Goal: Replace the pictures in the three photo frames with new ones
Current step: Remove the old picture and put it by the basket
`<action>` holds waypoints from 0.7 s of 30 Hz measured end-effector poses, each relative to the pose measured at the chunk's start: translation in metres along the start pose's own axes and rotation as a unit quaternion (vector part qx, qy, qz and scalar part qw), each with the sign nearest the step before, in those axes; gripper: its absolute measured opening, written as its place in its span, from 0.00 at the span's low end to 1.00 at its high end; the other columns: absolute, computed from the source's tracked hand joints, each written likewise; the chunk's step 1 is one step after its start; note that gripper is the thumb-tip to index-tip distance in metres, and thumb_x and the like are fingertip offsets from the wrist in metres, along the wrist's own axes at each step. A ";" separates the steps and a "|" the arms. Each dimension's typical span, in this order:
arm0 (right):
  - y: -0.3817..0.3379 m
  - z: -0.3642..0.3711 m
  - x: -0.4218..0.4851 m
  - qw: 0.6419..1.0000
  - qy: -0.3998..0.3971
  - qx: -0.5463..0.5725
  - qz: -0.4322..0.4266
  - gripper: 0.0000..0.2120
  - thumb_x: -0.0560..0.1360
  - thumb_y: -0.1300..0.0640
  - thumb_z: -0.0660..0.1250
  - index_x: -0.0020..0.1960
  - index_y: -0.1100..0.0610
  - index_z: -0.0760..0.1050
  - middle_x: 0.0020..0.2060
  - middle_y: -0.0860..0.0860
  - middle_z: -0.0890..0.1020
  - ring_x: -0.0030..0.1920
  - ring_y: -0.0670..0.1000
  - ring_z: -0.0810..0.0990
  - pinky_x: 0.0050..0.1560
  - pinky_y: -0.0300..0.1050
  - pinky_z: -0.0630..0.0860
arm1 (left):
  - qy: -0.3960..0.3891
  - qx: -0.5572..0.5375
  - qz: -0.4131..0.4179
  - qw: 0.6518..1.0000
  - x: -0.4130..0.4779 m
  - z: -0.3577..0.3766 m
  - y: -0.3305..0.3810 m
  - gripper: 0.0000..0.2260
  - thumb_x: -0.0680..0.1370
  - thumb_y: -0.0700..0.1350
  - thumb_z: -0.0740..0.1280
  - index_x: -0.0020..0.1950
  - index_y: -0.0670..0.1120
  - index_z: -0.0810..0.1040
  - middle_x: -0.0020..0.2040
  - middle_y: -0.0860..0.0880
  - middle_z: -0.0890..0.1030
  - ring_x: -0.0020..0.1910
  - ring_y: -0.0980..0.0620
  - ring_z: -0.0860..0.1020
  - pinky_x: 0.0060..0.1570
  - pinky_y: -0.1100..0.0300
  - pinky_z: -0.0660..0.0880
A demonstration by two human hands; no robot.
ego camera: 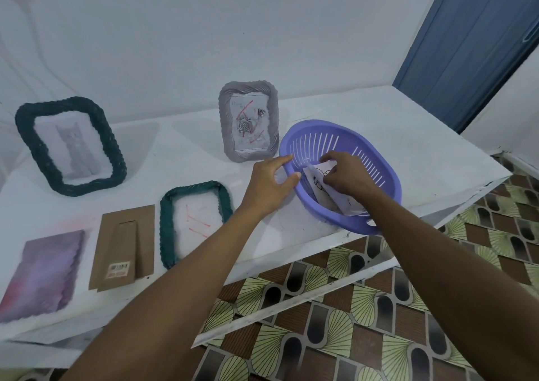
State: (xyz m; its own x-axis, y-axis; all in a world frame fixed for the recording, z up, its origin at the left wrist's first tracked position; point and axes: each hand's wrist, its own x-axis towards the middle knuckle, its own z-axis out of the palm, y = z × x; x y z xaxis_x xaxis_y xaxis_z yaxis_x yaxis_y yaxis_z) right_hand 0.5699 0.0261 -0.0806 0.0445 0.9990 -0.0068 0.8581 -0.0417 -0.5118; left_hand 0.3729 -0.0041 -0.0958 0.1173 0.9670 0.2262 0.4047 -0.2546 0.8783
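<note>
Basket (pixel 325 214) on table (pixel 379 118), papers (pixel 316 178) inside, flat frame (pixel 197 223) left of it, backing board (pixel 122 246) further left

the right hand (pixel 347 176) pinches paper pictures (pixel 323 182) inside the purple basket (pixel 388 188), the left hand (pixel 269 186) touching its rim.

Grey frame (pixel 248 89) upright, teal frame (pixel 166 229) flat

On the white desk (pixel 408 135) stood a dark green frame (pixel 71 147) and a grey frame (pixel 248 121); a teal frame (pixel 195 220), brown backing board (pixel 124 246), purple picture (pixel 43 272) and lilac basket (pixel 388 176) lay there.
</note>
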 end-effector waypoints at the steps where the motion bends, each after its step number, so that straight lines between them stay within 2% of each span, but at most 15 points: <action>1: 0.000 -0.001 0.000 1.000 0.005 0.015 0.008 0.22 0.67 0.63 0.73 0.60 0.53 0.77 0.54 0.56 0.82 0.44 0.54 0.80 0.42 0.43 0.74 | -0.002 0.000 -0.002 1.000 0.000 0.000 0.000 0.20 0.76 0.48 0.70 0.67 0.46 0.76 0.65 0.47 0.77 0.63 0.52 0.73 0.65 0.59 0.68; 5: 0.003 -0.004 0.000 0.995 0.016 0.091 0.042 0.20 0.66 0.58 0.77 0.57 0.52 0.78 0.51 0.56 0.82 0.47 0.55 0.80 0.42 0.43 0.71 | -0.007 -0.006 -0.006 1.000 0.000 -0.001 0.002 0.20 0.76 0.48 0.71 0.67 0.46 0.76 0.65 0.48 0.77 0.64 0.52 0.73 0.65 0.59 0.68; 7: 0.003 -0.009 -0.001 0.990 0.007 0.128 0.054 0.16 0.69 0.57 0.76 0.56 0.51 0.79 0.49 0.56 0.83 0.45 0.54 0.80 0.42 0.47 0.76 | -0.016 -0.011 -0.012 1.000 0.000 -0.001 0.001 0.20 0.76 0.49 0.70 0.68 0.46 0.75 0.66 0.48 0.76 0.65 0.52 0.72 0.66 0.60 0.67; 9: 0.000 -0.015 -0.005 0.987 -0.003 0.151 0.059 0.15 0.71 0.59 0.74 0.57 0.51 0.78 0.46 0.58 0.84 0.42 0.53 0.80 0.45 0.51 0.78 | -0.031 -0.005 -0.017 0.999 0.000 -0.003 0.000 0.22 0.78 0.52 0.67 0.70 0.49 0.73 0.69 0.48 0.72 0.69 0.52 0.69 0.69 0.54 0.65; 12: -0.012 -0.026 -0.012 0.974 0.021 0.222 0.045 0.18 0.74 0.62 0.71 0.62 0.51 0.76 0.40 0.59 0.84 0.38 0.50 0.78 0.39 0.46 0.76 | -0.025 -0.038 -0.017 0.999 -0.005 -0.010 0.007 0.23 0.80 0.53 0.64 0.74 0.53 0.65 0.71 0.54 0.67 0.70 0.54 0.65 0.70 0.52 0.64; 14: -0.029 -0.033 -0.017 0.954 0.036 0.298 0.022 0.20 0.74 0.64 0.70 0.63 0.48 0.75 0.38 0.57 0.81 0.37 0.49 0.76 0.37 0.43 0.73 | -0.002 -0.085 -0.033 0.996 -0.008 -0.020 0.015 0.24 0.80 0.50 0.64 0.76 0.54 0.62 0.70 0.55 0.67 0.67 0.56 0.67 0.67 0.57 0.67; 15: -0.041 -0.035 -0.019 0.940 0.033 0.340 0.004 0.21 0.74 0.65 0.69 0.63 0.46 0.75 0.38 0.55 0.80 0.38 0.49 0.76 0.36 0.44 0.73 | 0.003 -0.106 -0.047 0.993 -0.008 -0.026 0.017 0.25 0.80 0.50 0.63 0.76 0.56 0.61 0.69 0.54 0.69 0.65 0.56 0.70 0.64 0.60 0.69; 17: -0.067 -0.037 -0.024 0.906 0.007 0.422 -0.032 0.22 0.74 0.67 0.68 0.62 0.46 0.75 0.40 0.55 0.79 0.39 0.51 0.77 0.36 0.46 0.76 | 0.003 -0.151 -0.068 0.986 -0.011 -0.042 0.017 0.24 0.81 0.52 0.63 0.75 0.60 0.61 0.63 0.51 0.75 0.58 0.57 0.76 0.57 0.62 0.72; 19: -0.093 -0.032 -0.030 0.874 -0.028 0.483 -0.054 0.21 0.74 0.69 0.67 0.61 0.49 0.76 0.43 0.56 0.80 0.41 0.52 0.80 0.38 0.47 0.79 | 0.027 -0.212 -0.082 0.974 -0.016 -0.059 0.010 0.20 0.80 0.52 0.63 0.71 0.63 0.66 0.56 0.50 0.79 0.53 0.54 0.79 0.56 0.58 0.76; 21: -0.113 -0.019 -0.036 0.850 -0.063 0.520 -0.054 0.19 0.74 0.71 0.66 0.60 0.53 0.76 0.44 0.57 0.81 0.42 0.53 0.82 0.41 0.48 0.80 | 0.072 -0.267 -0.105 0.955 -0.026 -0.079 0.002 0.15 0.80 0.50 0.65 0.66 0.61 0.73 0.53 0.48 0.81 0.50 0.52 0.80 0.53 0.56 0.78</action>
State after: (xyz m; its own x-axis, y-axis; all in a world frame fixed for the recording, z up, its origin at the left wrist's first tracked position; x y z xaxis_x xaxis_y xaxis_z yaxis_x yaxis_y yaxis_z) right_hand 0.4813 -0.0053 -0.0067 -0.1178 0.9926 0.0298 -0.0649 0.0223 -0.9976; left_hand 0.2993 -0.0286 -0.0670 -0.0567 0.9974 0.0435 -0.1191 -0.0500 0.9916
